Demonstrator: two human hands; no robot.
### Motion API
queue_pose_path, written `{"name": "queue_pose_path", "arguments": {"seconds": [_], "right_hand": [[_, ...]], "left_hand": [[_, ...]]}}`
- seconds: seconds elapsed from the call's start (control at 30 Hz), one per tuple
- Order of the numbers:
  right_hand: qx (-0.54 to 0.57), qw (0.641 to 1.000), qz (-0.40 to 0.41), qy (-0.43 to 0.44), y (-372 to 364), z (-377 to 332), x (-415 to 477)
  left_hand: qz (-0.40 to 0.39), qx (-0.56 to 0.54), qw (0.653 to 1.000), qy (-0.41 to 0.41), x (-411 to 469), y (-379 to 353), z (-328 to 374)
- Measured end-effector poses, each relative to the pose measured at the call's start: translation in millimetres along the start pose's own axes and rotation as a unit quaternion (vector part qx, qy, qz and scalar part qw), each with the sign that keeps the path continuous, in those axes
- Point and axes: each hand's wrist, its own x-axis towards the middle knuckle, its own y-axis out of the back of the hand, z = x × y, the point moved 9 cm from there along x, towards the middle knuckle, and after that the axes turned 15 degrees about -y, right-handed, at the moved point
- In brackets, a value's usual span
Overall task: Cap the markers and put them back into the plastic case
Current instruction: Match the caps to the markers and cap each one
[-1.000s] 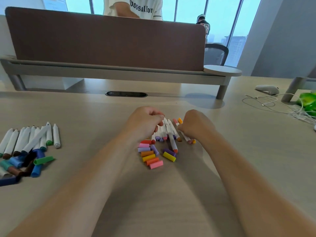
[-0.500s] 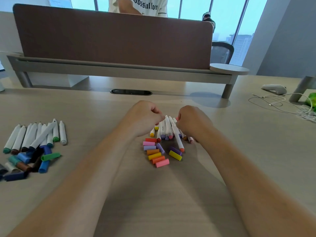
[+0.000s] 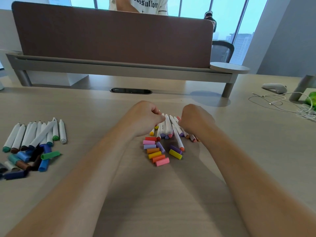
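You are curling your left hand (image 3: 147,118) and right hand (image 3: 195,121) over the far ends of the markers (image 3: 166,127), grip contents impossible to tell, barrels pointing back toward the caps (image 3: 156,153).

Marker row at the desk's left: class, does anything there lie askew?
Yes. One white marker lies diagonally on top of the otherwise parallel row, crossing several barrels. In front of it the loose caps sit in a jumbled heap.
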Motion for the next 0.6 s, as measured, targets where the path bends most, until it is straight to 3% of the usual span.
{"name": "queue_pose_path", "arguments": {"seconds": [0.47,0.6], "right_hand": [[-0.042,0.998,-0.05,-0.022,-5.8,0.7,-9.7],[-0.045,0.997,-0.052,-0.022,-4.9,-2.5,-14.8]], "left_hand": [[-0.009,0.018,1.0,-0.001,-0.5,0.2,-1.2],[-0.081,0.058,0.995,-0.014,-2.6,-0.4,1.8]]}}
